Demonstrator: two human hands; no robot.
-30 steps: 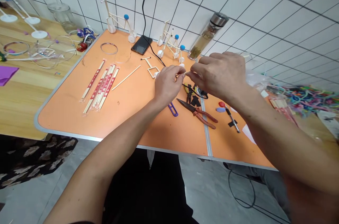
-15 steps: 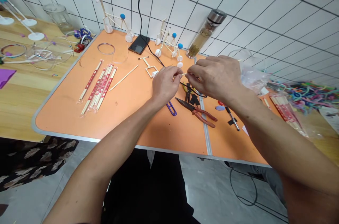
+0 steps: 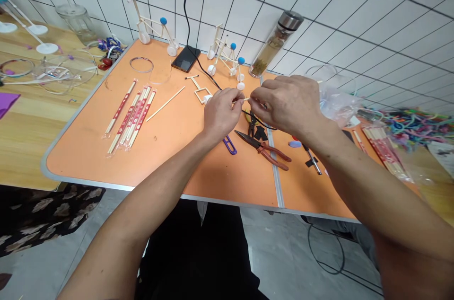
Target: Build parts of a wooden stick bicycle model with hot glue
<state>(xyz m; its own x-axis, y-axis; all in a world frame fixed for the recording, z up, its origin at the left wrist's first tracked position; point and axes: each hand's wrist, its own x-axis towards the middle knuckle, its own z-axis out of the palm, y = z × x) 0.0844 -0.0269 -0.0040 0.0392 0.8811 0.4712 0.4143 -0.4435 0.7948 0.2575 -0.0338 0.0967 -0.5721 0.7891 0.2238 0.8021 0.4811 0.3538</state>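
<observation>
My left hand [image 3: 222, 110] is closed in a pinch on one end of a thin pale chopstick [image 3: 246, 99], above the middle of the orange table. Close beside it, my right hand [image 3: 289, 101] has its fingers curled round the same chopstick, and its palm hides most of the length. A pale tip [image 3: 319, 82] shows past the right hand's far side. Just behind the left hand lies a small stick frame [image 3: 202, 94] with a white piece on it. Under the hands are red-handled pliers [image 3: 264, 148], smaller pliers [image 3: 252, 122] and a purple cutter [image 3: 230, 145].
Wrapped chopsticks [image 3: 133, 118] and a loose chopstick [image 3: 165, 104] lie left on the orange table [image 3: 170, 163]. Stick models with blue balls [image 3: 163, 21], a phone [image 3: 186, 58] and a glass bottle [image 3: 275, 44] stand or lie along the tiled wall. A black cable [image 3: 209, 77] runs toward the hands.
My right hand and forearm have shifted very slightly left. Both hands keep their hold on the chopstick, and the things on the table lie as before.
</observation>
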